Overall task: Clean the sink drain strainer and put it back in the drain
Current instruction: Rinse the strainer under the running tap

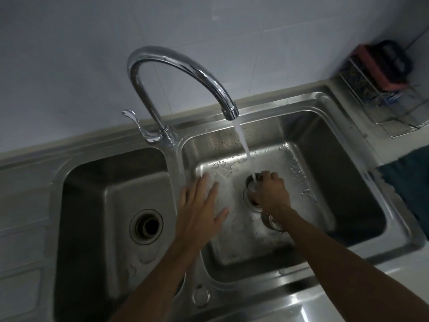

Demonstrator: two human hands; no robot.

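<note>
In the right basin [308, 135] of a steel double sink, my right hand [270, 194] is closed around the drain strainer [251, 181], a dark metal cup mostly hidden by my fingers. Water pours from the chrome faucet [176, 63] straight onto the strainer and my knuckles. Just below my hand lies the drain opening [250, 201], partly covered. My left hand [200, 210] hovers flat with fingers spread over the divider and the basin's left side, holding nothing.
The left basin [92, 182] has an open drain [146, 226]. The faucet lever [137, 123] sits left of the spout base. A wire rack [380, 89] with a red and black item stands at the back right. A dark teal cloth [408, 180] hangs by the right edge.
</note>
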